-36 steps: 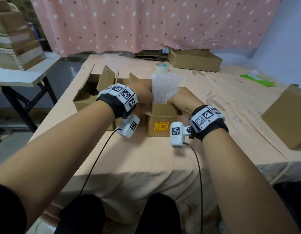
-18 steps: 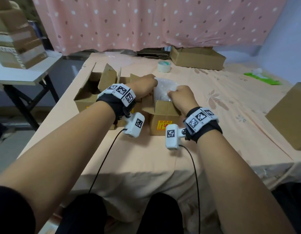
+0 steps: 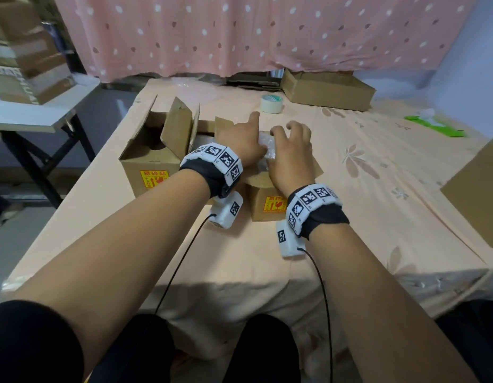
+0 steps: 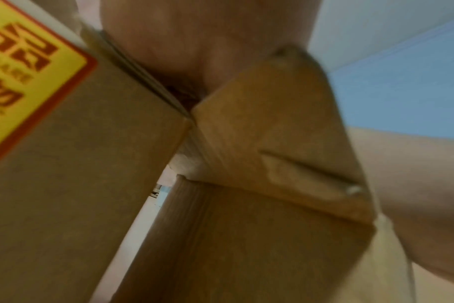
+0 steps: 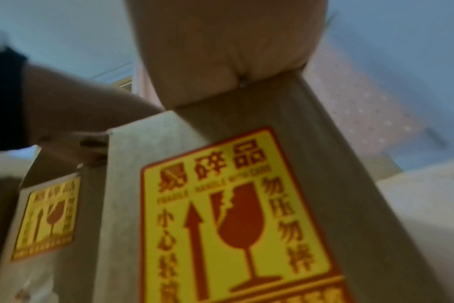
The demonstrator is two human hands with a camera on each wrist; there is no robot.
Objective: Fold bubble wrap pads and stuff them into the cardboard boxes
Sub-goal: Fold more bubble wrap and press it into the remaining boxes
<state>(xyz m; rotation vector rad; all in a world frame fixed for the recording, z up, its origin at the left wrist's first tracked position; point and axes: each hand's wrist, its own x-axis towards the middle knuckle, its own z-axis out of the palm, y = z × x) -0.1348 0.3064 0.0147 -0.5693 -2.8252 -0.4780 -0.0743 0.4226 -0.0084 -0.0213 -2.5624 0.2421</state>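
Note:
A small open cardboard box [image 3: 263, 210] with a yellow fragile sticker [image 5: 233, 215] stands on the table in front of me. A wad of clear bubble wrap [image 3: 265, 150] sits in its top opening, mostly hidden by my hands. My left hand [image 3: 241, 142] presses on the wrap from the left with its thumb sticking up. From the right, my right hand [image 3: 290, 150] lies over the wrap with spread fingers. The wrist views show only the heels of my hands [image 5: 220, 41] above the box walls [image 4: 272, 225].
Another open box [image 3: 148, 161] with raised flaps stands just to the left. A tape roll [image 3: 271, 103] and a flat carton [image 3: 328, 89] lie at the back. A big box [image 3: 477, 194] sits at the right edge, a green item [image 3: 433, 125] behind it.
The bubble wrap stood tall out of the box a second ago. Both hands have moved over it and pushed it down, so only a small part shows between them.

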